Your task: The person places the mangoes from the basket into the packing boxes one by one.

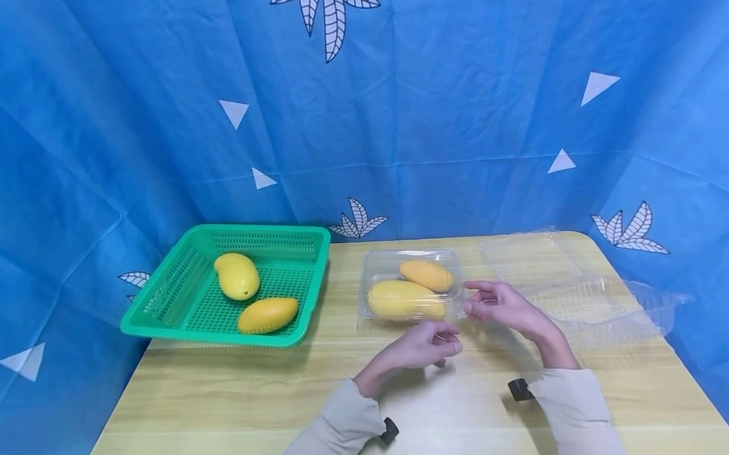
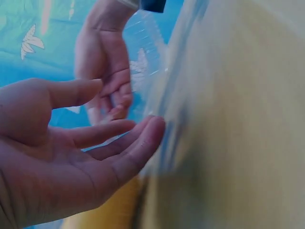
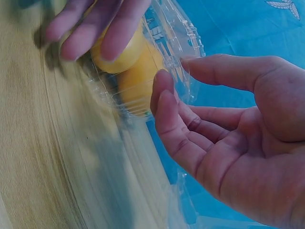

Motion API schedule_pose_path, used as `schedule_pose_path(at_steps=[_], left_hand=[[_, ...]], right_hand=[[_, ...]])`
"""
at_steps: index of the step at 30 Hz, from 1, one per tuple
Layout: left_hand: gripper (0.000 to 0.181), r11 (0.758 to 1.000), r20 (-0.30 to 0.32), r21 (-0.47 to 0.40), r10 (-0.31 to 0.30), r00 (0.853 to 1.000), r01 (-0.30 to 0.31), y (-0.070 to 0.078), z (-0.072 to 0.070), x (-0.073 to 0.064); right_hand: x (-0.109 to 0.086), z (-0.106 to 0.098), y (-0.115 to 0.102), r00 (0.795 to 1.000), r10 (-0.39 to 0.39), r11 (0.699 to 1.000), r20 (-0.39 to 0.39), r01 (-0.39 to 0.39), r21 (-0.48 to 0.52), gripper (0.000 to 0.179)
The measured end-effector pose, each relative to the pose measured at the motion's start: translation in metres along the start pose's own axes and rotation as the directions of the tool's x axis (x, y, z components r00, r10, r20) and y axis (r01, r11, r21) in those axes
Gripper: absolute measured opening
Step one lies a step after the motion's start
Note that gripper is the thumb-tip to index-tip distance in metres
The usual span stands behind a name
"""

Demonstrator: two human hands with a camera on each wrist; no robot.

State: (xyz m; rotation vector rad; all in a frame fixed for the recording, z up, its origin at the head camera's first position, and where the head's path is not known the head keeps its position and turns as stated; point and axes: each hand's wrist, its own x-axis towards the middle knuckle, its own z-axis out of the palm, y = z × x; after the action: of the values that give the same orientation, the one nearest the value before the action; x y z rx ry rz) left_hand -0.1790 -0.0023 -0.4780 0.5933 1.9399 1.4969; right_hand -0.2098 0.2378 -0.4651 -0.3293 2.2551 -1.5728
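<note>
A clear plastic clamshell box [image 1: 369, 259] on the table holds two yellow mangoes, a larger mango [image 1: 403, 300] in front and a smaller orange-yellow mango [image 1: 426, 275] behind. My left hand [image 1: 419, 347] is just in front of the box, fingers loosely bent with nothing between them. Beside the box's right edge is my right hand [image 1: 501, 306], its thumb and fingers apart. In the right wrist view the right thumb lies close to the box's rim [image 3: 178, 62]; whether it touches I cannot tell.
A green plastic basket [image 1: 318, 283] on the left holds a yellow mango [image 1: 237, 275] and an orange-yellow mango [image 1: 268, 315]. Another clear clamshell box [image 1: 590, 306] lies opened at the right. A blue patterned curtain [image 1: 445, 117] hangs behind the wooden table [image 1: 226, 406].
</note>
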Motion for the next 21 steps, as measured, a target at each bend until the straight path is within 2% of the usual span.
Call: schedule_pose_path(at_steps=[5, 11, 14, 18, 21], left_hand=[[0.047, 0.982, -0.065, -0.18, -0.071, 0.995, 0.059, -0.01, 0.01, 0.007], [0.039, 0.923, -0.148, -0.382, -0.112, 0.983, 0.048, -0.017, 0.018, 0.014], [0.033, 0.872, -0.181, -0.489, -0.126, 0.975, 0.022, -0.02, 0.021, 0.017], [0.024, 0.779, -0.222, -0.627, -0.15, 0.963, -0.023, -0.023, 0.024, 0.018], [0.022, 0.715, -0.238, -0.698, -0.185, 0.953, -0.035, -0.022, 0.026, 0.018]], right_hand=[[-0.001, -0.001, -0.001, 1.0, 0.003, 1.0, 0.003, -0.003, 0.025, 0.067], [-0.002, -0.002, -0.002, 1.0, 0.003, 0.999, -0.003, -0.003, 0.044, 0.063], [-0.003, -0.002, -0.003, 1.0, 0.008, 0.998, -0.01, -0.008, 0.056, 0.057], [-0.002, -0.002, -0.002, 1.0, 0.014, 0.997, -0.01, -0.013, 0.074, 0.055], [-0.002, -0.003, -0.002, 1.0, 0.015, 0.997, -0.004, -0.014, 0.081, 0.057]])
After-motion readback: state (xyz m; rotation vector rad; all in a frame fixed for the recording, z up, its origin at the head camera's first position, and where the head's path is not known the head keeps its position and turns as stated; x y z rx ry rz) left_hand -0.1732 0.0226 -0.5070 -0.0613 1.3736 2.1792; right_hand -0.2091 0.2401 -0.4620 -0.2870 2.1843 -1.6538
